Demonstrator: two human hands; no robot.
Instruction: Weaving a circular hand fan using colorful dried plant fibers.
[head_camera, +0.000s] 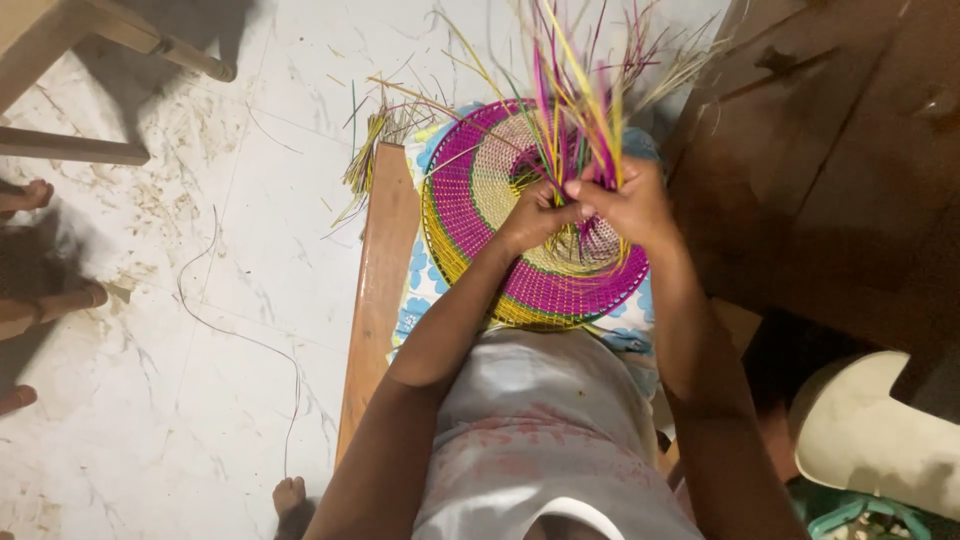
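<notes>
A round woven mat (470, 190) in magenta, yellow and cream bands lies on a flowered cushion (415, 290) in front of me. A bundle of loose strands (575, 90) in yellow, magenta and green stands up from its middle. My left hand (535, 215) and my right hand (625, 200) are closed together around the base of that bundle, thumbs touching. The mat's centre is hidden behind my hands.
A wooden bench rail (375, 290) runs along the cushion's left side. Dark wooden furniture (830, 170) stands at right, a pale plastic seat (870, 430) below it. Loose strands (375, 150) lie on the white floor. Another person's feet (40, 300) and wooden chair legs (120, 40) are at left.
</notes>
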